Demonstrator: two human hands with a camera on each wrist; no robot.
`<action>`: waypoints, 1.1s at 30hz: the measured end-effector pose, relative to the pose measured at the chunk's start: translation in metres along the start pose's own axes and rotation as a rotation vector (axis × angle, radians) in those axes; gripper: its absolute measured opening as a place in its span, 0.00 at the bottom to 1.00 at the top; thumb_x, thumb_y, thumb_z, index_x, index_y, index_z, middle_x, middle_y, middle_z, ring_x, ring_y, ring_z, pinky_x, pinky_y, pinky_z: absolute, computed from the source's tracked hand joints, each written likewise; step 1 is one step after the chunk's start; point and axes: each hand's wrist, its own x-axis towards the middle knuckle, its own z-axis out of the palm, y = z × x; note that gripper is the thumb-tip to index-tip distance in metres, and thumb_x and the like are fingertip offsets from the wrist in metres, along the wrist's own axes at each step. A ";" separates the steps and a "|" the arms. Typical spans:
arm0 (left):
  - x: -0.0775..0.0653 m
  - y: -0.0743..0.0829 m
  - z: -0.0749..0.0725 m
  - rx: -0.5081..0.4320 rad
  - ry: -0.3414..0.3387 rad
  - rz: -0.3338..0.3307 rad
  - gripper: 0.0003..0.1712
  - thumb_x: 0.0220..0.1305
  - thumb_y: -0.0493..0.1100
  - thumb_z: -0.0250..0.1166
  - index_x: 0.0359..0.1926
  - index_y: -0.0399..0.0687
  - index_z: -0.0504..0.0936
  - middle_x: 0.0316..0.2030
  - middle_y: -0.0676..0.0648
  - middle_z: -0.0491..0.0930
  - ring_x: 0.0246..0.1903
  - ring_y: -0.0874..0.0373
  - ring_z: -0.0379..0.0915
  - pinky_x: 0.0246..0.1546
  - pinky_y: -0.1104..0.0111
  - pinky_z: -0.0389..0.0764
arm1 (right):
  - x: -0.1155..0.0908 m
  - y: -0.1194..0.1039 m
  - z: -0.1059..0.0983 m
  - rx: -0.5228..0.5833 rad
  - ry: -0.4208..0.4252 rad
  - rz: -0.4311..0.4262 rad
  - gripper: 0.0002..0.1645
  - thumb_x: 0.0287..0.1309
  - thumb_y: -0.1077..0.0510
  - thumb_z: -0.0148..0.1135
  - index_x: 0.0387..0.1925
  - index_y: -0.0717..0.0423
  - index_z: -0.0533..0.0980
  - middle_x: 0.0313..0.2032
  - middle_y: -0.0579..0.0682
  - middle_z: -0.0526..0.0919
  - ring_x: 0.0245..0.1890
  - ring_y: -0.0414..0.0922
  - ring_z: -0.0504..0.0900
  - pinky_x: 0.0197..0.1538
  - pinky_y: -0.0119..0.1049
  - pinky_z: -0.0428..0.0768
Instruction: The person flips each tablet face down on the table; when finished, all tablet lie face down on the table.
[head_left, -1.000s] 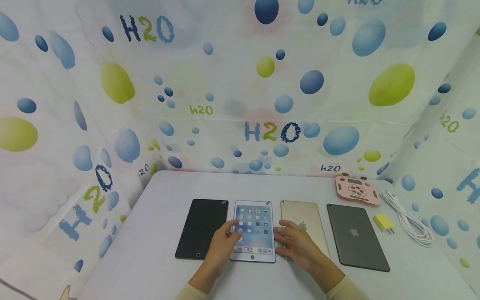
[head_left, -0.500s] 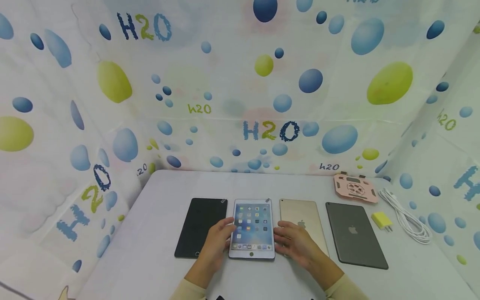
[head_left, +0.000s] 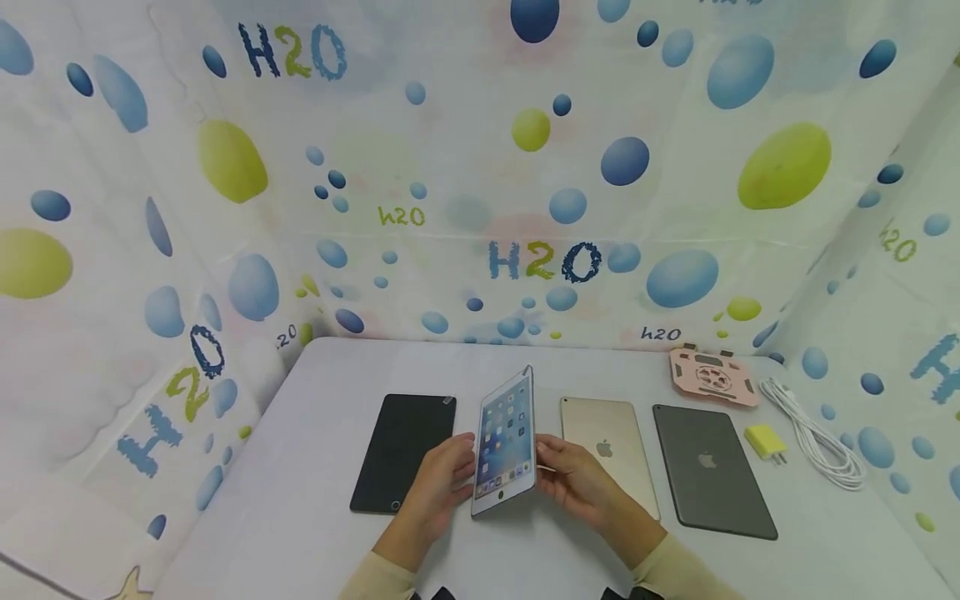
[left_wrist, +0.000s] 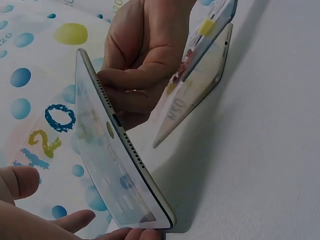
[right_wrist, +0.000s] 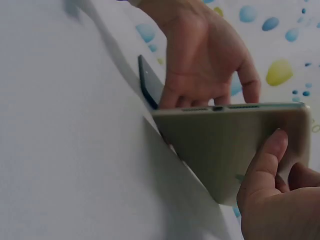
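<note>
A white-framed tablet (head_left: 504, 446) with its screen lit stands tilted on its left long edge, its right edge raised off the table. My right hand (head_left: 581, 483) grips that raised edge; in the right wrist view its fingers (right_wrist: 267, 165) press the gold-coloured back. My left hand (head_left: 435, 479) is at the lower edge, fingertips touching it and the thumb held apart, as the left wrist view shows. To the left lies a black tablet (head_left: 405, 450), face up with a dark screen. A gold tablet (head_left: 603, 425) lies face down behind my right hand.
A dark grey tablet (head_left: 712, 475) lies face down at the right. Beyond it are a yellow charger plug (head_left: 763, 442), a coiled white cable (head_left: 825, 450) and a pink flat piece with cut-outs (head_left: 712, 377). A patterned curtain (head_left: 450, 167) encloses the white table (head_left: 300, 500).
The white-framed tablet lay flat between my hands; now its right side is lifted and turned toward the left. My right hand has taken hold of it. My left hand stays close to its left edge.
</note>
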 end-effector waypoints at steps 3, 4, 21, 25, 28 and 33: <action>0.001 0.000 0.001 -0.004 -0.015 -0.002 0.38 0.76 0.57 0.52 0.76 0.37 0.61 0.72 0.26 0.59 0.69 0.33 0.60 0.66 0.40 0.67 | 0.003 0.005 0.003 -0.003 -0.028 0.021 0.19 0.78 0.60 0.49 0.64 0.62 0.70 0.47 0.50 0.84 0.46 0.41 0.83 0.48 0.31 0.83; 0.000 0.000 0.002 -0.001 -0.021 0.002 0.39 0.76 0.58 0.52 0.76 0.37 0.61 0.72 0.26 0.59 0.70 0.33 0.60 0.66 0.40 0.67 | 0.004 0.007 0.004 -0.007 -0.027 0.025 0.21 0.78 0.59 0.49 0.66 0.61 0.70 0.48 0.50 0.84 0.47 0.42 0.83 0.49 0.33 0.83; 0.003 0.016 0.010 0.224 -0.212 0.049 0.45 0.74 0.62 0.56 0.79 0.41 0.55 0.72 0.25 0.60 0.69 0.25 0.59 0.57 0.32 0.72 | 0.015 0.021 0.021 -0.239 -0.031 0.080 0.40 0.75 0.41 0.53 0.79 0.52 0.56 0.69 0.62 0.69 0.62 0.58 0.76 0.61 0.57 0.78; 0.002 0.018 0.012 0.272 -0.226 0.074 0.47 0.71 0.61 0.61 0.81 0.50 0.53 0.71 0.25 0.61 0.69 0.28 0.62 0.56 0.36 0.76 | 0.017 0.022 0.023 -0.317 -0.035 0.069 0.43 0.73 0.41 0.56 0.80 0.51 0.55 0.72 0.62 0.66 0.63 0.60 0.77 0.59 0.58 0.80; 0.002 0.018 0.010 0.245 -0.248 0.100 0.46 0.71 0.58 0.63 0.81 0.51 0.53 0.72 0.26 0.61 0.67 0.30 0.65 0.55 0.38 0.78 | 0.017 0.021 0.023 -0.365 -0.033 0.066 0.44 0.72 0.42 0.59 0.80 0.50 0.54 0.73 0.63 0.65 0.62 0.59 0.78 0.58 0.55 0.81; 0.004 0.018 0.006 0.142 -0.322 0.133 0.44 0.73 0.53 0.61 0.81 0.53 0.51 0.72 0.29 0.61 0.67 0.30 0.66 0.55 0.39 0.78 | 0.014 0.018 0.025 -0.494 -0.026 0.015 0.41 0.71 0.46 0.61 0.79 0.45 0.57 0.72 0.63 0.65 0.64 0.59 0.75 0.58 0.60 0.79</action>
